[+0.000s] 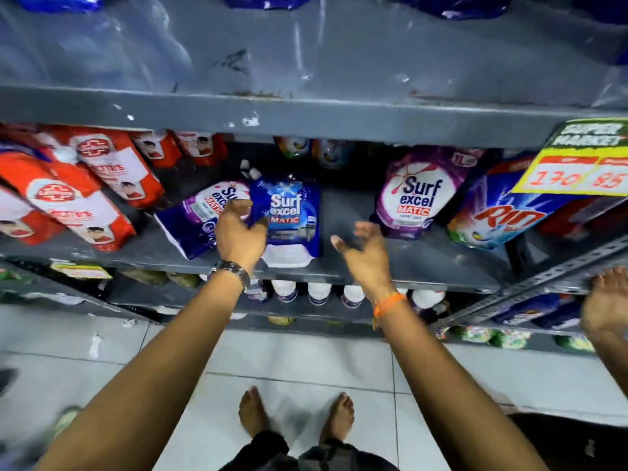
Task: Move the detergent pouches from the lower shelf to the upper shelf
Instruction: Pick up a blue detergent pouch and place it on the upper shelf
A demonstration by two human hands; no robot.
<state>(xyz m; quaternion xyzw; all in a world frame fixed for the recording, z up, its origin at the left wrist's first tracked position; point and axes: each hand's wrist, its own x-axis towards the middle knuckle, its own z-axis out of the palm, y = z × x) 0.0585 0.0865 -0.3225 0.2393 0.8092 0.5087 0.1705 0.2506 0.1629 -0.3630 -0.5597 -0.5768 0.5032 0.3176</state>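
Observation:
A blue Surf Excel pouch (pixel 294 215) stands on the lower shelf (pixel 424 263), roughly at its middle. My left hand (pixel 239 232) curls around the pouch's left edge, thumb on its front and fingers behind. My right hand (pixel 365 246) hovers just right of that pouch with fingers spread, holding nothing. A purple Surf Excel pouch (pixel 197 222) lies tilted to the left, partly behind my left hand. Another purple pouch (pixel 414 195) stands at the right. The upper shelf (pixel 306 62), lined with a plastic sheet, is bare across its middle.
Red soap packs (pixel 85 198) fill the lower shelf's left end; a Rin pack (pixel 499 219) and a yellow price tag (pixel 577 161) sit at the right. White-capped bottles (pixel 319 292) stand on the shelf beneath. Another person's hand (pixel 608 300) rests on the right rack.

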